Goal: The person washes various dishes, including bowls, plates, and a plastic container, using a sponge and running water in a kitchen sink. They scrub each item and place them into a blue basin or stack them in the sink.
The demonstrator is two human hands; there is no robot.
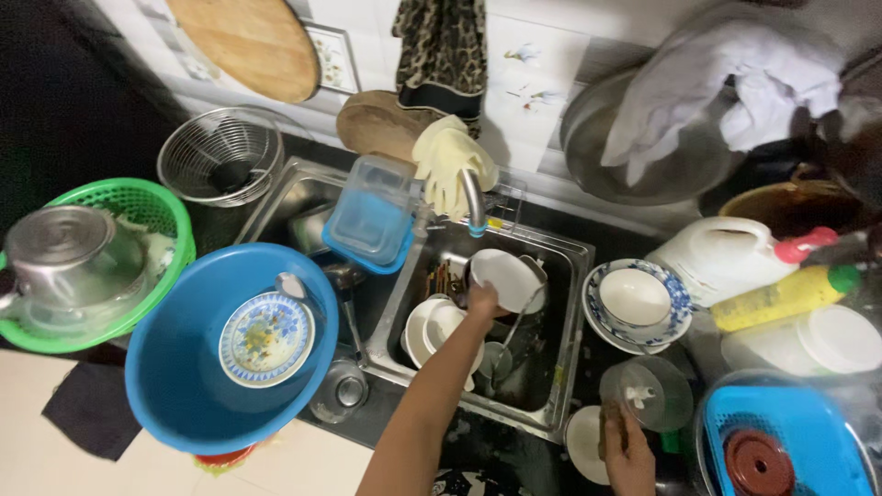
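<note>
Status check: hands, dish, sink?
Left hand holds white plate over sink. Right hand on counter by glass lid. Bowls crowd sink.

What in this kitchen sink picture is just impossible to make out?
Head view only:
- Right hand: presses something brown on a white plate; the fingers cover it, so it cannot be identified.
- Left hand: holds a white plate, which hides the sink bottom behind it.
- Steel pot: lid hides its contents.

White jug [712, 257], yellow squeeze bottle [781, 296] right of sink.
</note>
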